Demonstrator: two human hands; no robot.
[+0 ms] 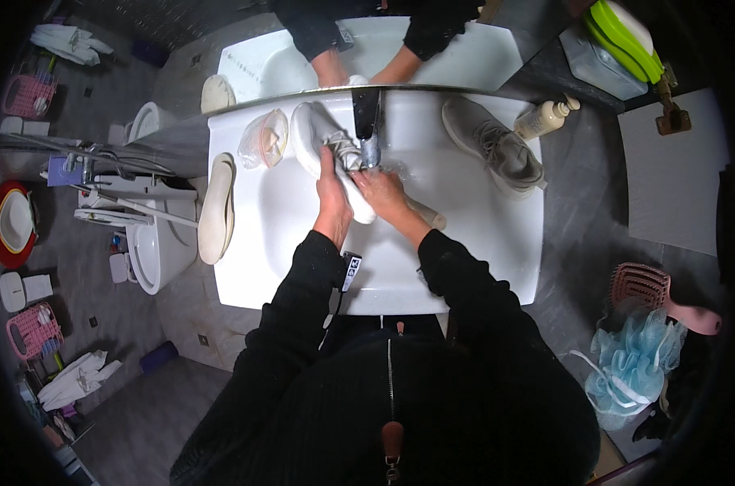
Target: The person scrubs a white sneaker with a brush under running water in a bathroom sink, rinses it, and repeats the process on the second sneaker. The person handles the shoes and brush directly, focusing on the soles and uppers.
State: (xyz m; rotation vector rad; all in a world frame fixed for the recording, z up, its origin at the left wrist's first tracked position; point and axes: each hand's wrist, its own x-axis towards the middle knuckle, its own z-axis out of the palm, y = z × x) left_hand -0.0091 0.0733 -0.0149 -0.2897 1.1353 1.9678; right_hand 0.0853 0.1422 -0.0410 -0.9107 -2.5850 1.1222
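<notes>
My left hand [333, 197] grips a white lace-up sneaker [313, 130] along its side, tilted over the basin of a white washbasin [483, 261]. Close under the spout of the faucet [367, 130], my right hand [381, 193] has its fingertips at the sneaker's laces and opening. Water splashes beside these fingers. Whether they hold anything is hidden. A beige, rounded object [428, 214] shows partly from behind my right wrist; its kind is unclear.
A greyish sneaker [495, 146] sits on the basin's right side, beside a pump bottle [541, 119]. On the left are a clear plastic bag [264, 140] with pale contents and an insole [217, 209]. A mirror [392, 48] rises behind the faucet. A toilet [145, 249] stands further left.
</notes>
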